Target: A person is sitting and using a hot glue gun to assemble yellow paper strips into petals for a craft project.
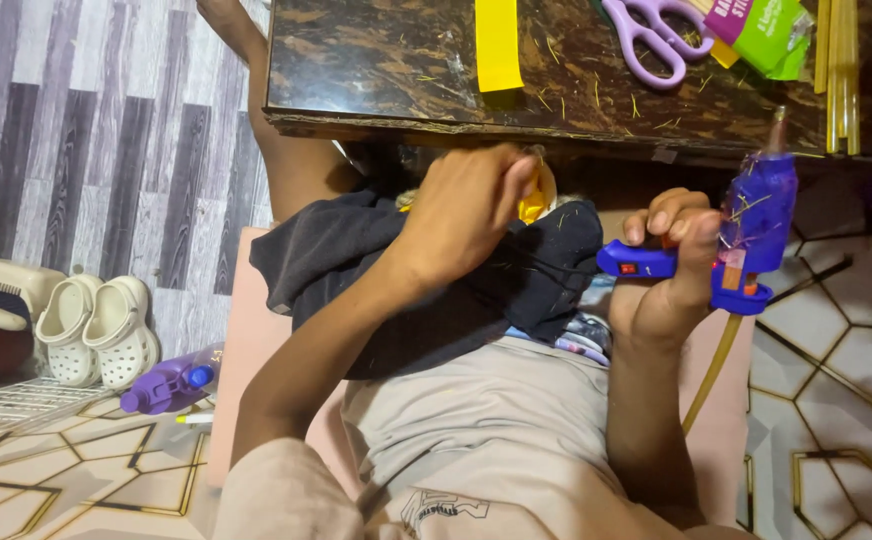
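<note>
My right hand (671,265) grips the glue gun (746,235), nozzle up; my left hand (466,210) pinches a yellow piece (534,200) over my lap. Hot glue may drip, burning fingers or dark cloth (406,270).

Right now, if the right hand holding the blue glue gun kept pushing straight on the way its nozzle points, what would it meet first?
The right hand aims the blue hot glue gun nozzle up-frame, so it would probably meet the front edge of the dark marbled table first, just below the bundle of yellow glue sticks. Depth is unclear.
</note>
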